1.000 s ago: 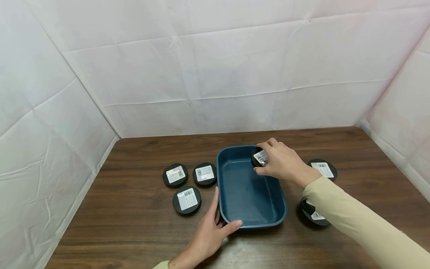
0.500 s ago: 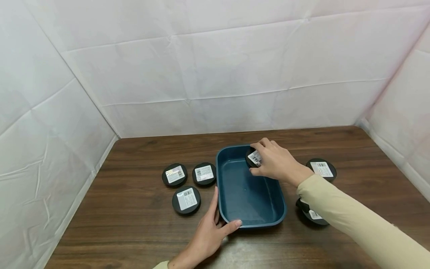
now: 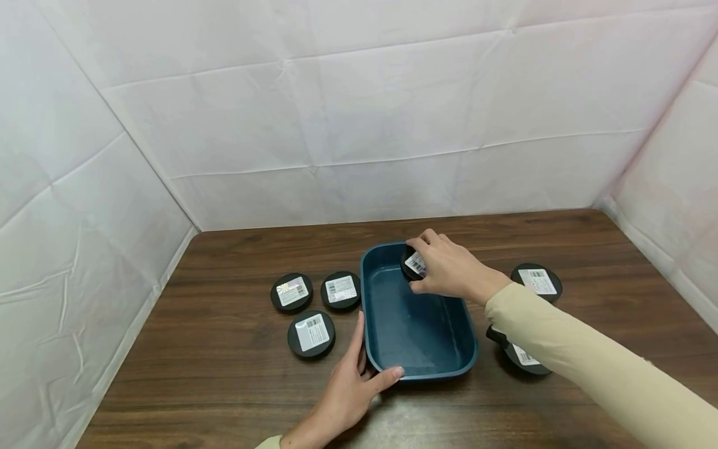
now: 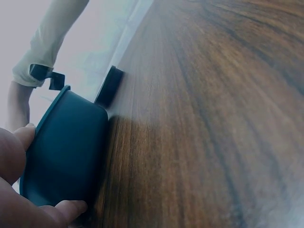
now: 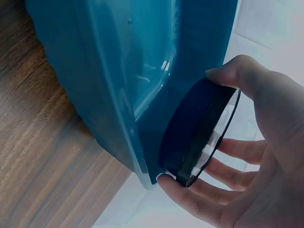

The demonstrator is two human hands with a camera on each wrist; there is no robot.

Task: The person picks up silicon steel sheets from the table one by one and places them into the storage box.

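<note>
A deep blue plastic tub [image 3: 417, 330] stands on the table. My left hand [image 3: 346, 394] holds its near left corner, thumb at the near rim and fingers along the left side. In the left wrist view, the fingers touch the tub wall [image 4: 71, 147]. My right hand [image 3: 451, 268] grips a flat round black container [image 3: 412, 264] by its edge, over the far end of the tub. The right wrist view shows this black container [image 5: 197, 133] tilted inside the rim, thumb on one side and fingers on the other, its label partly hidden.
Left of the tub lie several similar round containers [image 3: 312, 335] with white barcode labels. To the right are another one [image 3: 537, 282] and one [image 3: 527, 362] partly hidden by the right sleeve. White sheeting [image 3: 359, 125] encloses the wooden table [image 3: 213, 374].
My right hand has shifted a little left with the black container, further over the tub's far end. The left hand and the tub have stayed in place.
</note>
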